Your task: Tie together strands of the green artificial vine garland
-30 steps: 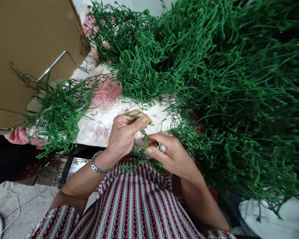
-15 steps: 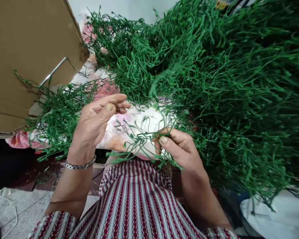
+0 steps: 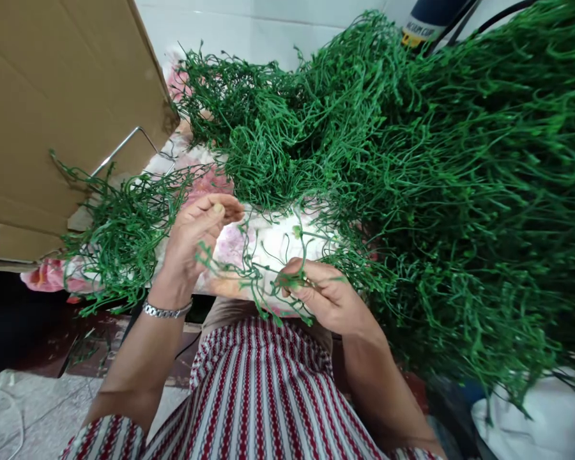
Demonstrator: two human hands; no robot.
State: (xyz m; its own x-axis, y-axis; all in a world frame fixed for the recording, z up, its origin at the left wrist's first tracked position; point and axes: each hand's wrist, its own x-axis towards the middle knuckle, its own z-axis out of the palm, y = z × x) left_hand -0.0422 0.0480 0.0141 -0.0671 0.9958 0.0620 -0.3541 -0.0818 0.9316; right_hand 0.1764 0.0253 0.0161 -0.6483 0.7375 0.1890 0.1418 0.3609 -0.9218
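At frame centre, left grip pinching one end of a branched green sprig, right grip pinching the other; floral tabletop beneath, green heap right.

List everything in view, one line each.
large stem heap: one, green, centre to right
small stem heap: one, green, left, by the box
cardboard box: one, brown, upper left
wire frame: one, silver, against the box
floral cloth: one, white and pink, under the heaps
can: one, dark blue, top right
sack: one, white, lower right
bracelet: one, silver, left wrist
striped garment: one, red and white, bottom centre
left hand: fingertips together above the cloth; grip unclear
right hand: pinching a green sprig
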